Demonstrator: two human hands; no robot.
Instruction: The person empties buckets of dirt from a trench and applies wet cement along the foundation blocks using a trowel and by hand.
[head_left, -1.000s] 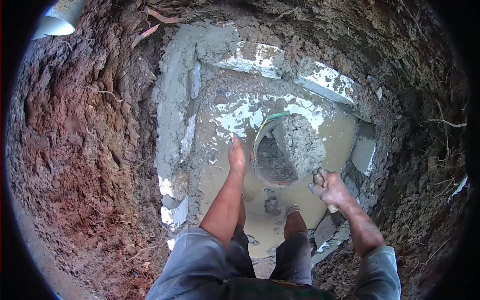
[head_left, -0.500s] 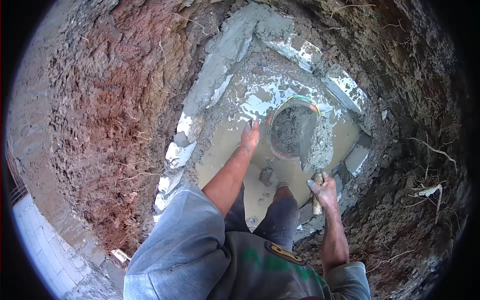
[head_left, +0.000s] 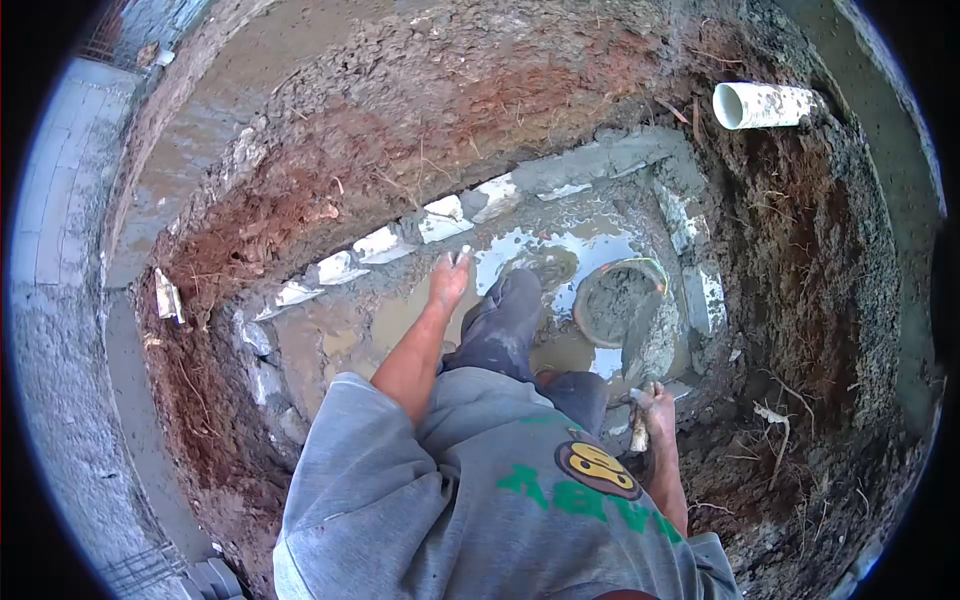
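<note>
My right hand (head_left: 656, 410) is closed round the handle of a trowel (head_left: 654, 338). Grey mortar coats its blade, which lies over the right side of a round tub (head_left: 581, 318) of mortar standing in muddy water. My left hand (head_left: 450, 280) is held out over the mud with nothing seen in it, its fingers stretched and slightly apart. Just beyond it runs a low row of mortared white-faced blocks (head_left: 443, 220), from which the hand looks apart.
Earth walls (head_left: 380, 130) with roots surround the pit. A white pipe (head_left: 765, 105) juts from the upper right bank. More blocks (head_left: 708, 300) line the right side; a pale fragment (head_left: 168, 297) lies on the left edge. Muddy water (head_left: 405, 325) covers much of the floor.
The view has turned and tilted, bringing the white pipe and more of the pit into sight. My left hand has moved left, away from the tub, towards the block row. The trowel stays in my right hand.
</note>
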